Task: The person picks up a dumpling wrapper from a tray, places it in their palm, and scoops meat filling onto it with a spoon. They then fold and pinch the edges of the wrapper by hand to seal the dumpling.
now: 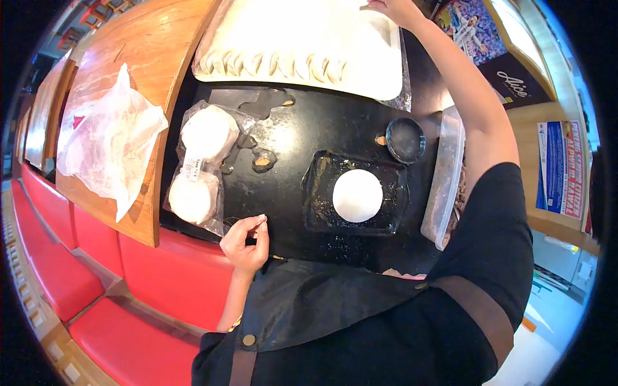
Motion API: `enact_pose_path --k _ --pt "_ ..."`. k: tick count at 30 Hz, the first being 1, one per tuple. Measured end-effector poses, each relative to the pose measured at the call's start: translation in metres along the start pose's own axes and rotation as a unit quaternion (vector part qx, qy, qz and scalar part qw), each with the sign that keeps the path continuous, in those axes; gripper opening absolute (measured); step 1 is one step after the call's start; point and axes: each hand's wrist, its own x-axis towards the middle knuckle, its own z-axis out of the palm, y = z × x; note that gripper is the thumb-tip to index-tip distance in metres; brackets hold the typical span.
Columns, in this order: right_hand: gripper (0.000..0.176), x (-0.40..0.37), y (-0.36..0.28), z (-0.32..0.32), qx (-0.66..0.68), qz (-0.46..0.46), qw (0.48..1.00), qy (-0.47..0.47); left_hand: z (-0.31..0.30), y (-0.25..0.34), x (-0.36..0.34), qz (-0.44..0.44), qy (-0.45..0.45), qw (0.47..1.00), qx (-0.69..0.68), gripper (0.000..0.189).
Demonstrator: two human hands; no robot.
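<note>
Head view: the right hand (385,6), top edge, seems to be placing dumplings (273,65) on the upper-centre tray (376,89), the left hand (246,244) is curled lower left of centre, both grips unclear to me, the next move probably calling for the round wrapper (358,196) near centre.

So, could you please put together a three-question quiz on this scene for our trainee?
1. True or false: the round white disc lies on the black tray.
2. Which hand is nearer the row of dumplings: (a) left or (b) right?
3. Fill in: the crumpled plastic bag lies on the ____.

Key: 1. True. 2. (b), the right hand. 3. Wooden table.
</note>
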Motion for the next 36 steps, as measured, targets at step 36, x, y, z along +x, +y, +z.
enact_pose_path --k 36 --pt "0.028 -0.052 -0.092 -0.013 0.155 -0.238 0.953 -0.106 0.003 -0.003 -0.002 -0.016 0.01 1.0 -0.004 0.009"
